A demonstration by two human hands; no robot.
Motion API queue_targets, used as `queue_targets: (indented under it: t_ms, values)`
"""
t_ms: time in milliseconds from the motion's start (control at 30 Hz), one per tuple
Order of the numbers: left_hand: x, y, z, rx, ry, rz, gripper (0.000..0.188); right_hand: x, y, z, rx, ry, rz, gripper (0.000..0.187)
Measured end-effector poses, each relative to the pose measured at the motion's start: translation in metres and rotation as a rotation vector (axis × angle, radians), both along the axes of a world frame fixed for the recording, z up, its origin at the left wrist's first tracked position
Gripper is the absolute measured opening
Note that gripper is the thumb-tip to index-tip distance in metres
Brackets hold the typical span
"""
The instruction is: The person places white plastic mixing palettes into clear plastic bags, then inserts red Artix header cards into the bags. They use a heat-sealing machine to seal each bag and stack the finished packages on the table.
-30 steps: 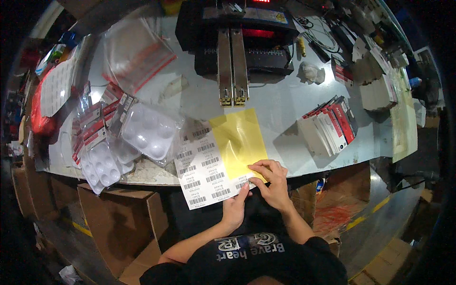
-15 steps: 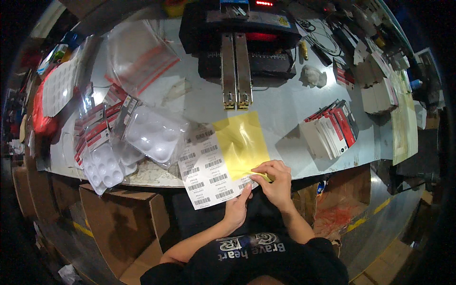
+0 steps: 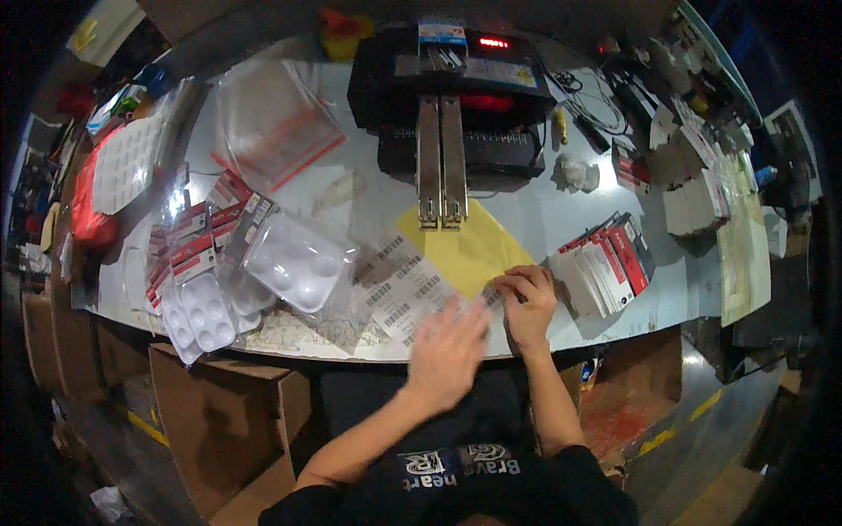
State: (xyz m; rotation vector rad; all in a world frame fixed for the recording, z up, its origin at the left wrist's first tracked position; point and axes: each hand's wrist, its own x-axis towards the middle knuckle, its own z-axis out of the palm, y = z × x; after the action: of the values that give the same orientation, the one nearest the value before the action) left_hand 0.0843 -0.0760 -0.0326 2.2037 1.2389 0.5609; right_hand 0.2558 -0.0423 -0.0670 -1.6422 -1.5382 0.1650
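Note:
A sheet of white barcode labels [image 3: 386, 302] with a bare yellow backing [image 3: 469, 254] lies on the table in front of me, turned at a slant. My left hand [image 3: 447, 351] is over the sheet's near edge, its fingers smeared by motion. At the sheet's right corner my right hand [image 3: 528, 307] has thumb and fingers pinched together. A bit of printed label shows beside that thumb; whether it is free of the backing I cannot tell. The far edge of the yellow backing reaches the two metal rails [image 3: 441, 167] of a black machine [image 3: 452, 79].
On the left lie bagged white plastic paint palettes [image 3: 303, 261] with red-and-white cards, and clear bags [image 3: 276, 123]. A stack of red-and-white cards [image 3: 605, 267] stands right of my hand. Cardboard boxes [image 3: 219, 421] sit below the table's front edge.
The label sheet has turned and lies farther onto the table. My left hand has left the sheet's edge and moved over it. My right hand has shifted slightly up and right.

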Motion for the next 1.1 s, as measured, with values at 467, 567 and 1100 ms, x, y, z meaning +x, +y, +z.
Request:
queue_targets:
  t_ms: [467, 567, 1100]
  values:
    - [-0.024, 0.058, -0.035, 0.057, -0.089, -0.099, 0.048, -0.029, 0.022, 0.084, -0.061, 0.737, 0.477, 0.017]
    - [-0.053, 0.030, -0.009, 0.464, -0.212, -0.085, 0.029, -0.097, 0.080, 0.102, -0.416, 0.764, 0.667, 0.008]
    - [-0.155, 0.040, 0.016, 0.429, 0.049, 0.577, 0.041, -0.191, 0.141, 0.090, -0.631, 0.285, 0.831, 0.023]
